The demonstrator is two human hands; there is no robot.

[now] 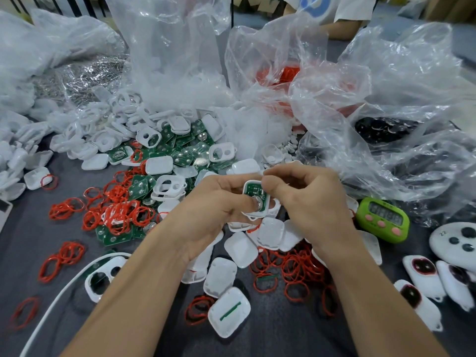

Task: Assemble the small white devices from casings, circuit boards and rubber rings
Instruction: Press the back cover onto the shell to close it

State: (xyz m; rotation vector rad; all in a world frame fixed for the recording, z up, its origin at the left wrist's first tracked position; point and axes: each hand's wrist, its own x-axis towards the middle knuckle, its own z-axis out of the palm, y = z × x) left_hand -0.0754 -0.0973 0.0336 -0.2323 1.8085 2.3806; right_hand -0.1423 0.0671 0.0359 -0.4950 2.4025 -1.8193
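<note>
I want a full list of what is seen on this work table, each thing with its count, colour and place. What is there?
held casing: one, white with a green board inside, between both hands
loose casings: many, white, heaped far left and centre, more under the hands
circuit boards: many, green, heap in the middle
rubber rings: many, red, scattered left and near the wrists
plastic bags: several, clear, across the back
timer: one, green with pink buttons, right
finished devices: several, white with dark buttons, near right
cable: one, white, near left
table: one, dark grey, under everything
left hand: one, grips the held casing
right hand: one, pinches the held casing's top edge
</note>
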